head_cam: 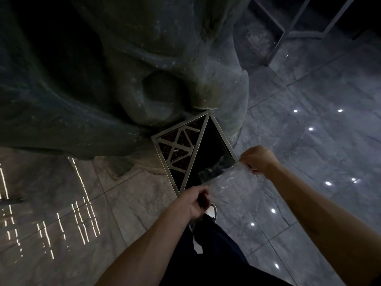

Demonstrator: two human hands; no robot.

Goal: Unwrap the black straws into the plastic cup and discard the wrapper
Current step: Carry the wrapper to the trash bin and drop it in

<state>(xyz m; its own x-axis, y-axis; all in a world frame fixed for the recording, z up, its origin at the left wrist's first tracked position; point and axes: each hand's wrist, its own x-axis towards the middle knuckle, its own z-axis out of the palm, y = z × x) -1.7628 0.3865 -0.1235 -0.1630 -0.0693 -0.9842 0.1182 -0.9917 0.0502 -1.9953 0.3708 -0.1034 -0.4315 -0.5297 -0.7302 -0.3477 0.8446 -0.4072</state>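
1. Head view, nearest: the person's dark trousers point(216, 250) and a white shoe point(212, 211) on the grey marble floor point(309, 131).
2. The left hand point(194, 203) is curled closed, pinching the near corner of the clear plastic wrapper point(224, 182).
3. The right hand point(258, 158) is fisted on the far corner; the wrapper stretches taut between both hands.
4. Beyond, the wrapper's edge overlaps the open dark half of a metal-framed square bin point(218, 129).
5. Farthest, a rough stone pillar point(123, 69).
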